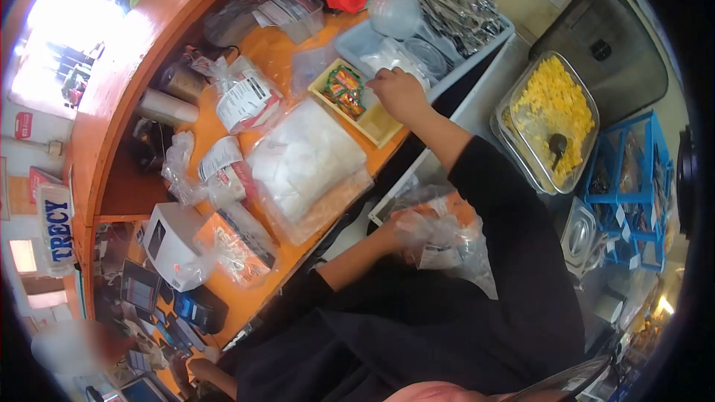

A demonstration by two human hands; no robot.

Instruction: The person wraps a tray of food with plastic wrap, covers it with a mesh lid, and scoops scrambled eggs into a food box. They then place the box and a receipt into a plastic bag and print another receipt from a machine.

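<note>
A person's left hand (391, 237) clutches a labelled clear plastic bag (439, 244) close to the body, seemingly to keep it ready. Farther along the orange counter (277, 48), the right hand (398, 93) curls over the yellow sachet tray (378, 125); whether it grips anything cannot be told.

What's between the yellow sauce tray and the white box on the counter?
In the head view, a big clear bag of white contents lies between the yellow tray and the white box.
</note>
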